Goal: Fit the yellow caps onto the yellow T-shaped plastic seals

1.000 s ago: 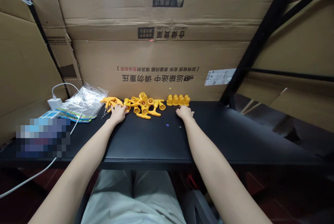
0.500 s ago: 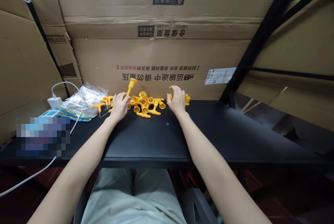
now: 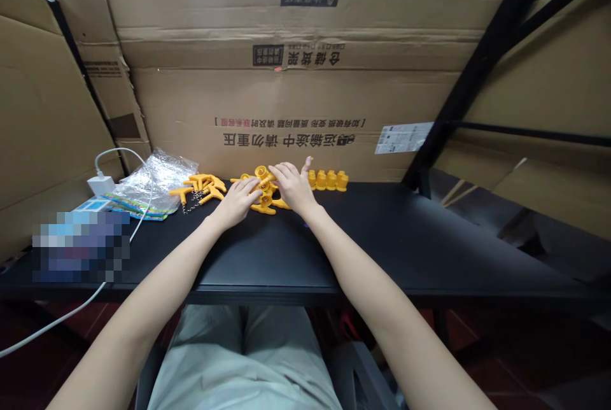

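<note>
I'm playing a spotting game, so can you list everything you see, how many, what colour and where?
Cardboard: several sheets, brown, back and sides
Label: one, white, on back cardboard
Frame: several bars, black, both sides
Table: one, black, middle
Charger: one, white, left
Cable: one, white, from charger
Plastic bags: count unclear, clear, left
Blurred patch: one, bluish, front left
Handles with metal spirals: several, yellow, back left
Cup-shaped pieces: several, yellow, back middle, partly hidden
Caps: four showing, yellow, row further right
Held piece: one, yellow, back middle
Chair: one, grey, below table
Trousers: one pair, pale, below table
Left hand: one, bare, at held piece
Right hand: one, bare, at held piece
</note>
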`<state>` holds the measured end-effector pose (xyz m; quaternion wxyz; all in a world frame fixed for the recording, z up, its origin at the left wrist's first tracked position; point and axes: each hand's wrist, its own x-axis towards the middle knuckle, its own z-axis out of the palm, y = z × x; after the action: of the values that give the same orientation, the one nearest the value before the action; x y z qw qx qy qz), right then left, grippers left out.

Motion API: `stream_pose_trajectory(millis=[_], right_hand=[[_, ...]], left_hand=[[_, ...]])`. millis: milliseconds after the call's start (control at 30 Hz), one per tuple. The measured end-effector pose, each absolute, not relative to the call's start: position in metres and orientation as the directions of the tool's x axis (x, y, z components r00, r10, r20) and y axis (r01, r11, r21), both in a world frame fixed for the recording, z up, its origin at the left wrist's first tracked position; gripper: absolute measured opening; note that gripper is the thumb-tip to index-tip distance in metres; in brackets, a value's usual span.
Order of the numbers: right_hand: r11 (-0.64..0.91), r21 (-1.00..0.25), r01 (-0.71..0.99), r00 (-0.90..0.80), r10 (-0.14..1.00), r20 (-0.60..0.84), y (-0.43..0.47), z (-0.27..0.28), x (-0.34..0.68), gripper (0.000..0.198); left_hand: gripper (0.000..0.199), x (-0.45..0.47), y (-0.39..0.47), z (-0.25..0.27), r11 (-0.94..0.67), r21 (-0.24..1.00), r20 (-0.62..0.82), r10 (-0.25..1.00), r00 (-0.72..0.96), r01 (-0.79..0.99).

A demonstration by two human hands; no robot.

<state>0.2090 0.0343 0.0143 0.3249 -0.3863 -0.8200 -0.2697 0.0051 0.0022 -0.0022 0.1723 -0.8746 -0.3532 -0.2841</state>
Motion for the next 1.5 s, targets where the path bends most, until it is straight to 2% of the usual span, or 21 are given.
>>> stream_pose_trajectory(millis=[133,233,367,500,567,667,800,933,1033,1133,1233,1333,1400,1500], right_hand=[[0.551,0.204,0.809,-0.512,0.490,0.705,0.033,0.013,0.207,0.034],[0.568,0.190,0.801,-0.520,0.501,0.692,0.032,0.011,0.202,0.025],[0.618,0.202,0.760,-0.559,0.463,0.688,0.029,0.008,0.192,0.023],[0.628,0.194,0.753,-0.561,0.459,0.689,0.025,0.009,0.184,0.020],[0.617,0.197,0.762,-0.556,0.467,0.687,0.023,0.010,0.183,0.019],[0.589,0.223,0.777,-0.558,0.480,0.677,0.022,0.012,0.184,0.020],[0.579,0.253,0.775,-0.570,0.469,0.674,0.022,0.012,0.185,0.024],[0.594,0.268,0.759,-0.589,0.450,0.671,0.022,0.010,0.185,0.024],[0.594,0.272,0.757,-0.592,0.447,0.671,0.022,0.010,0.184,0.024],[0.595,0.263,0.759,-0.588,0.454,0.669,0.022,0.009,0.184,0.024],[0.606,0.237,0.760,-0.586,0.479,0.654,0.025,0.007,0.186,0.022],[0.627,0.197,0.754,-0.587,0.507,0.631,0.028,0.004,0.187,0.024],[0.632,0.180,0.754,-0.585,0.520,0.622,0.029,0.003,0.188,0.025],[0.621,0.173,0.764,-0.572,0.528,0.628,0.028,0.004,0.188,0.023]], left_hand=[[0.031,0.001,0.002,-0.004,-0.733,-0.017,0.619,0.526,0.584,0.680],[0.040,-0.002,0.001,-0.002,-0.698,0.051,0.672,0.553,0.493,0.714],[0.038,-0.006,0.002,0.002,-0.560,0.148,0.697,0.644,0.316,0.815],[0.040,-0.007,0.001,0.004,-0.363,0.251,0.594,0.790,0.154,0.897],[0.039,-0.007,0.000,0.005,-0.353,0.271,0.576,0.805,0.143,0.895],[0.035,-0.007,0.000,0.006,-0.404,0.350,0.568,0.809,0.151,0.845],[0.028,-0.007,0.004,0.004,-0.442,0.594,0.484,0.864,0.140,0.672],[0.026,-0.006,0.006,0.005,-0.346,0.812,0.338,0.935,0.105,0.470],[0.027,-0.007,0.005,0.008,-0.243,0.883,0.216,0.970,0.112,0.402],[0.026,-0.008,0.003,0.009,-0.270,0.830,0.241,0.963,0.122,0.488],[0.029,-0.009,0.002,0.007,-0.371,0.577,0.415,0.900,0.130,0.727],[0.035,-0.010,0.000,0.006,-0.368,0.345,0.507,0.847,0.159,0.863],[0.039,-0.011,-0.002,0.006,-0.348,0.269,0.528,0.833,0.165,0.898],[0.043,-0.011,-0.003,0.007,-0.313,0.220,0.529,0.834,0.156,0.924]])
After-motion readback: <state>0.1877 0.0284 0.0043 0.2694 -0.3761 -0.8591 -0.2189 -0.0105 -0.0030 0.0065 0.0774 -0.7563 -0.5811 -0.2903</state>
